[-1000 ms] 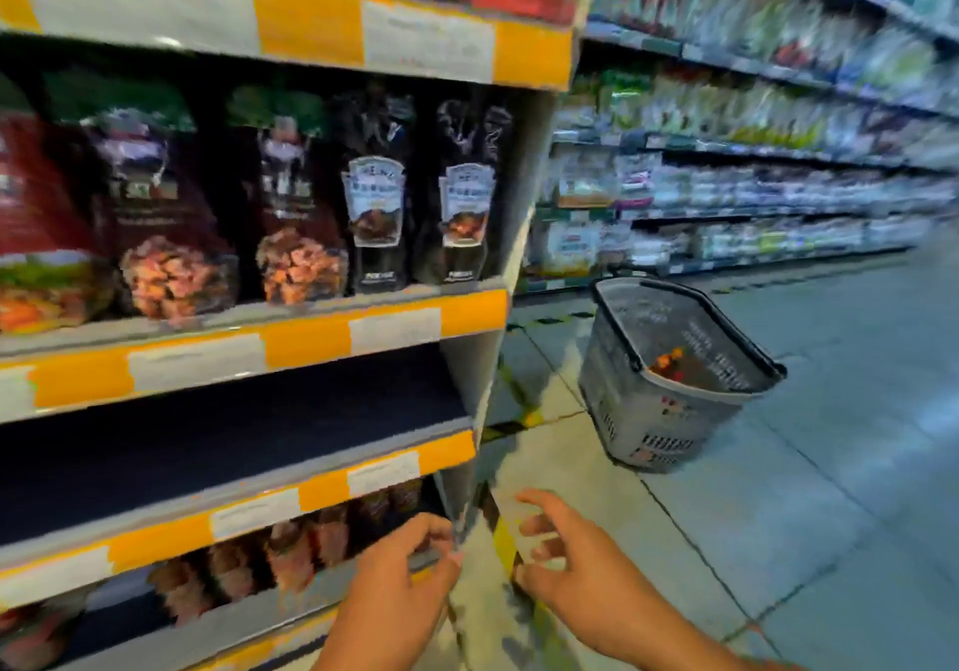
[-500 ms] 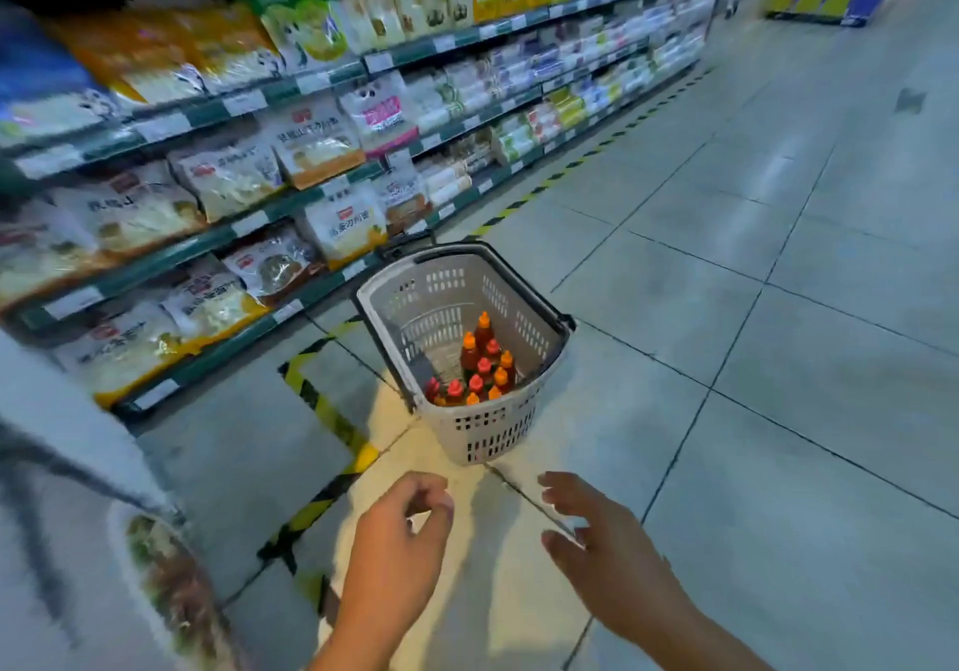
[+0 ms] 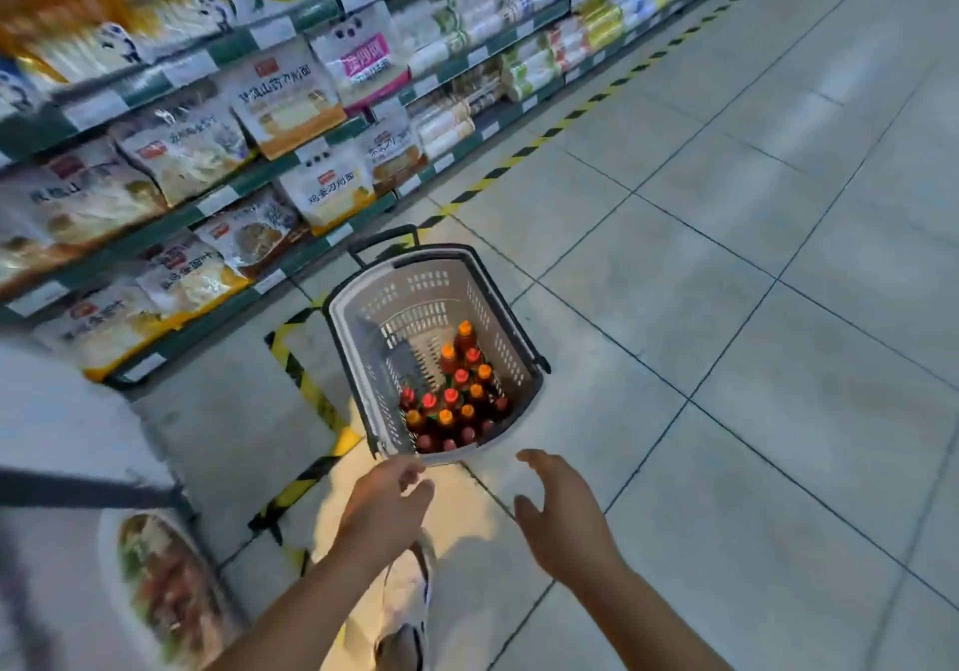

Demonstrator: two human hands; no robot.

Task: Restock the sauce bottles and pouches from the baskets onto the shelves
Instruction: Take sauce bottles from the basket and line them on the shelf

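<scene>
A: Where are the bottles [image 3: 452, 395]?

B: Standing upright in the grey basket [image 3: 520, 359] on the floor, at twelve o'clock from both hands, crowded at its near end.

A: And the hands?

B: Both loose, holding nothing. The left hand [image 3: 386, 501] sits just short of the rim, nearer than the right hand [image 3: 558, 512]. The basket's long axis runs away from the person.

Both forearms are bare and sleeveless, and a white shoe [image 3: 410, 592] with dark trim shows below.
</scene>
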